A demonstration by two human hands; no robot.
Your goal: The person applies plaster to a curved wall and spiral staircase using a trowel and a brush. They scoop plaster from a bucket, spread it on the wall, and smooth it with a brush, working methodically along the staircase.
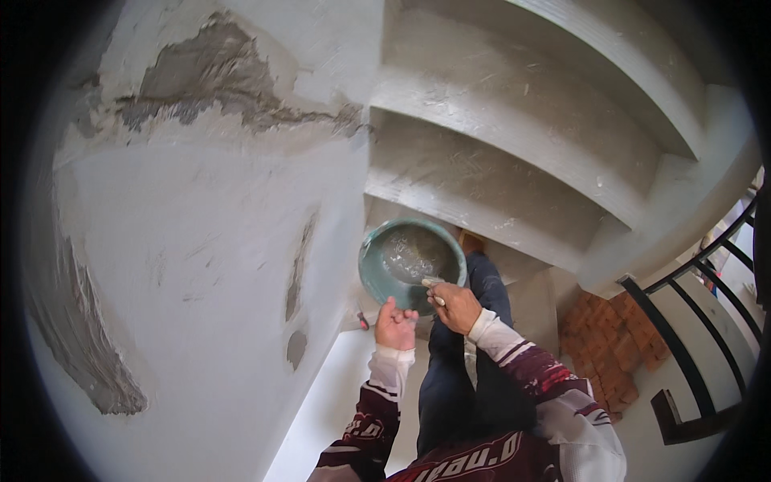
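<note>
Head view: teal basin [377, 275], grey contents [411, 253]; right hand [455, 308] around pale tool [434, 283], left hand [396, 327] apart.

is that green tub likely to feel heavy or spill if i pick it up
The green tub probably feels heavier than an empty one, since grey, wet-looking material lies inside. That material may slosh or shift if the tub tilts, as the top is wide and uncovered. Its underside is hidden, so how readily it tips is hard to tell.

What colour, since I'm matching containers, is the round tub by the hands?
The tub is dull blue-green; the head view shows it best.
</note>
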